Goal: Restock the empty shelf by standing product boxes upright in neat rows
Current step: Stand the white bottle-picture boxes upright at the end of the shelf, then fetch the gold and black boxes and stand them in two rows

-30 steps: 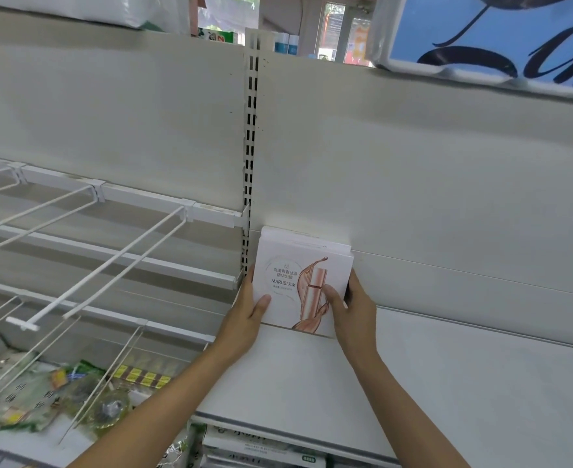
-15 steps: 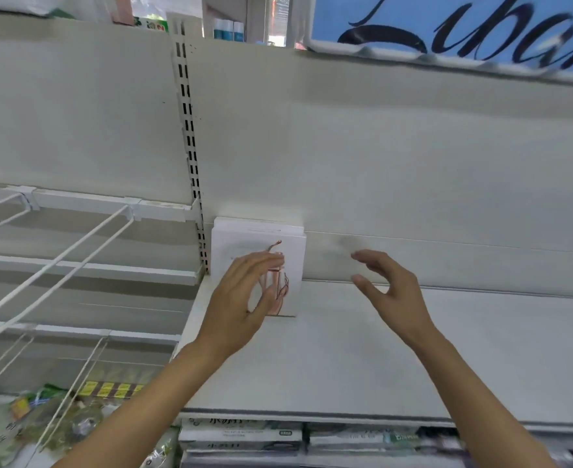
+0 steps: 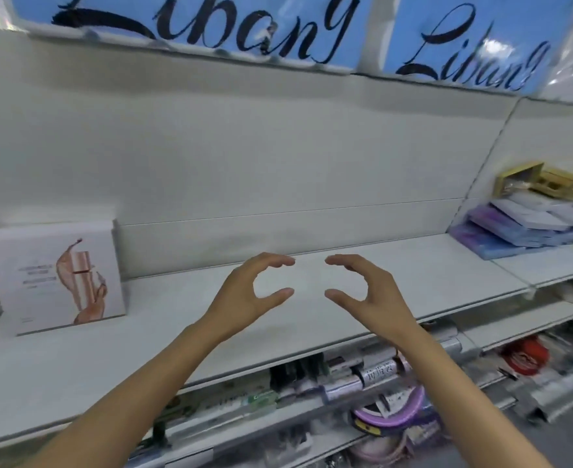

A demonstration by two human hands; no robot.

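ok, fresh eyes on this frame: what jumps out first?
Two bare hands hover mid-frame over the white shelf, left hand and right hand, fingers curved toward each other and holding nothing. At far left a stack of white product boxes with a rose-gold tube print stands upright against the back panel. Along the top run blue banners with black script, and at right purple boxes lie flat in a pile.

Two hands are seen, the left hand [image 3: 244, 295] and the right hand [image 3: 371, 298]. One upright stack of white boxes [image 3: 55, 275] is counted; its number of boxes cannot be told. Two blue signs [image 3: 464, 35] are counted above.
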